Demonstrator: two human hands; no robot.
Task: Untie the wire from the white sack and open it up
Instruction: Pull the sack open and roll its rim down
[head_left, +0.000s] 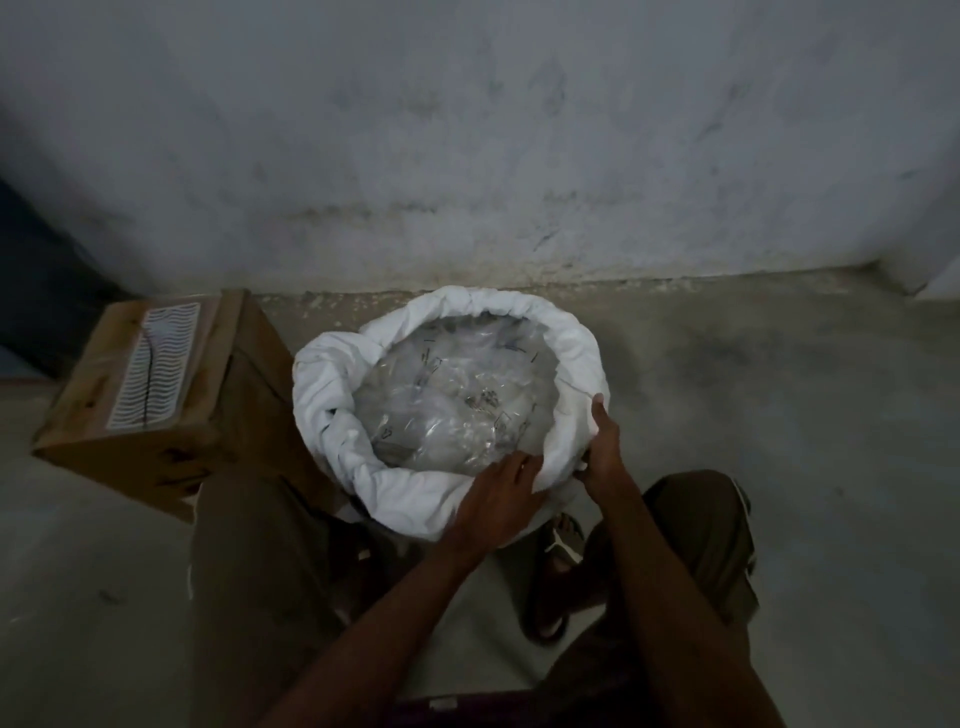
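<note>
The white sack (332, 395) stands on the floor in front of me with its mouth wide and its rim rolled down into a thick collar. Inside lies crumpled clear plastic (452, 395). My left hand (501, 493) rests on the near rim, fingers spread over the rolled cloth. My right hand (602, 447) grips the rim at the near right, thumb up along the outer side. No wire is visible on the sack or in either hand.
A brown cardboard box (150, 384) with a striped label sits just left of the sack. A stained grey wall (467, 156) rises right behind. My knees in brown trousers flank the sack, and a sandalled foot (561, 561) is below it. Bare concrete floor (779, 389) lies to the right.
</note>
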